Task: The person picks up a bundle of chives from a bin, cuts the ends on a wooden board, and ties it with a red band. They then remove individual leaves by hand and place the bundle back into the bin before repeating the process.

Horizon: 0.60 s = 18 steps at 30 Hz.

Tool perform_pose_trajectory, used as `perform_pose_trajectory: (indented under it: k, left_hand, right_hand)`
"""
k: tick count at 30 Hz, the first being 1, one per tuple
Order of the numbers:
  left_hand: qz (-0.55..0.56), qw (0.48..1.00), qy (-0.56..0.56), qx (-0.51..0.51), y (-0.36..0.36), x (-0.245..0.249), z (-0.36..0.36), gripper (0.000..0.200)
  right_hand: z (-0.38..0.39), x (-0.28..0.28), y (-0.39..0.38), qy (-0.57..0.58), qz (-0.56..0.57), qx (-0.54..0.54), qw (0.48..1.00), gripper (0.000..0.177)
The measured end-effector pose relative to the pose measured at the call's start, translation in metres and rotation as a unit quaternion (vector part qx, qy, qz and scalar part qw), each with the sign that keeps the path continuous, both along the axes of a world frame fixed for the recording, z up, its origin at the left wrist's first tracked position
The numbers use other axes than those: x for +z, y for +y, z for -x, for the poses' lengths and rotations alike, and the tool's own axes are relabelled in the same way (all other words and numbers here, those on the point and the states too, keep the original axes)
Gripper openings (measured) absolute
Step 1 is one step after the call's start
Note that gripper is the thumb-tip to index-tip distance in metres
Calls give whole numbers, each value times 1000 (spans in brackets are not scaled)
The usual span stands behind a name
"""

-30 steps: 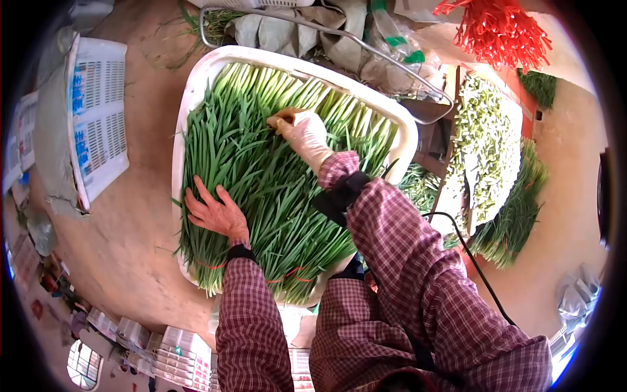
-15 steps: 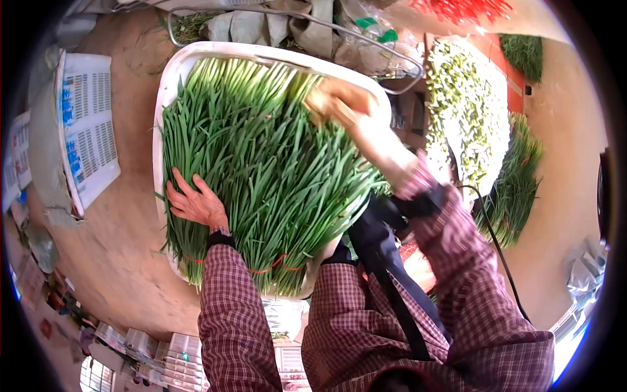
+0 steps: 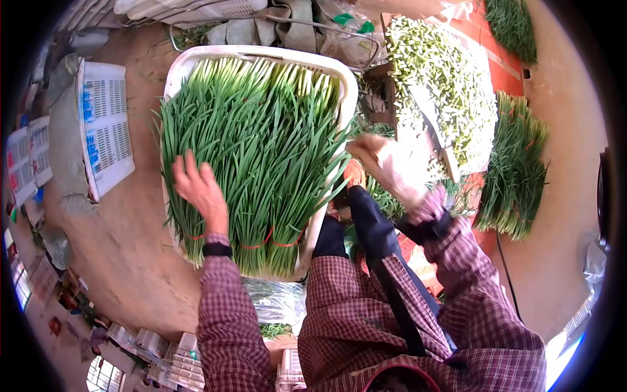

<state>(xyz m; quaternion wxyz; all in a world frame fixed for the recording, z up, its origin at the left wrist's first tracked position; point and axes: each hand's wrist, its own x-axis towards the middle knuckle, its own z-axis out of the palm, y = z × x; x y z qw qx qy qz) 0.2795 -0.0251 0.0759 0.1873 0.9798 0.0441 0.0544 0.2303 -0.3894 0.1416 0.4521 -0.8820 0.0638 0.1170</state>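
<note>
Long green garlic chives (image 3: 248, 150) lie packed in a white plastic basket (image 3: 349, 91), pale stem ends at the far side. Red bands tie bundles at the near edge. Over the left part of the chives is my left hand (image 3: 202, 196), fingers apart and holding nothing. Just right of the basket, away from the chives, my right hand (image 3: 395, 163) is smeared by motion, so its fingers do not show clearly. Beyond it, a knife (image 3: 431, 121) rests on a heap of short cut pale-green pieces (image 3: 457, 72).
Tied chive bundles (image 3: 513, 170) lie to the right of the heap, with another green bunch (image 3: 509, 29) farther back. A white crate (image 3: 108, 127) stands on the left. A metal bar (image 3: 326, 25) runs behind the basket. Clear plastic (image 3: 277, 300) lies near the basket's close edge.
My right hand has moved off the chives' far right stem ends, toward me and right of the basket. My left hand has lifted slightly. The camera view has shifted right.
</note>
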Motion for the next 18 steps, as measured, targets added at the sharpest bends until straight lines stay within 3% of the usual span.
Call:
perform_pose_trajectory:
  k: [5,7,10,13,18]
  left_hand:
    - [-17,982,122,-144,-106,-9,93,49]
    - [31,972,159,-171,-131,-8,116,54]
    - [30,972,167,-161,-147,-17,133,54]
    - [30,975,164,-147,-152,-16,134,54]
    - [28,972,174,-156,-153,-17,136,58]
  right_hand:
    - [-47,-81,16,4,7,-61,998,14]
    - [-58,-91,10,-5,13,-87,996,14]
    - [-65,-108,5,28,120,-13,992,20]
    - [-71,-94,8,108,130,50,984,24]
    - [-67,-103,19,144,98,24,984,28]
